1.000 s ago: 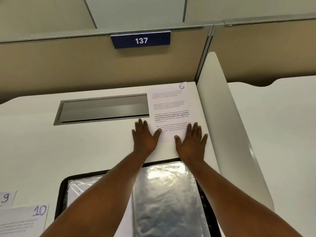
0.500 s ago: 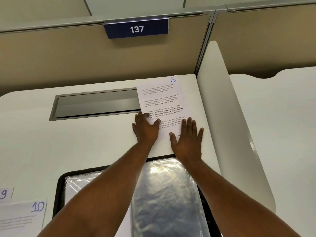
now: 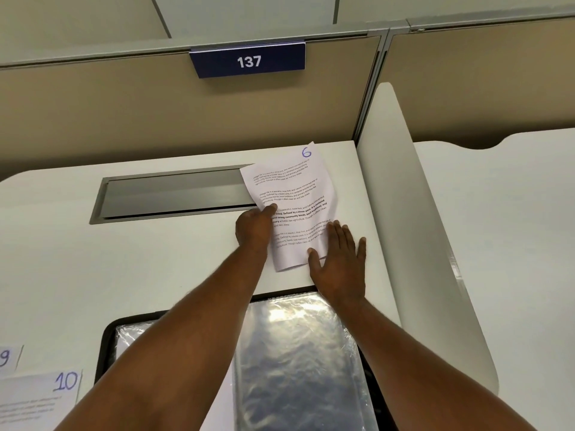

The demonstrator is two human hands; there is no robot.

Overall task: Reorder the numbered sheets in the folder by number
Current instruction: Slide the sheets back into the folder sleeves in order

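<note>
Two hands (image 3: 339, 259) flanking sheet 6 (image 3: 292, 194), left pinching

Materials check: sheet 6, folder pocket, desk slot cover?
Sheet 6: thin matte white paper; it buckles where the left hand pinches its edge. Folder pocket: clear glossy plastic film, probably; wrinkled, with glare. Slot cover: looks like brushed metal, grey satin sheen; could be coated plastic.

White desk (image 3: 124, 275) with metal cable tray (image 3: 174, 194), beige partition wall (image 3: 124, 113), blue "137" plate (image 3: 248, 61), white side divider (image 3: 404, 213)
</note>
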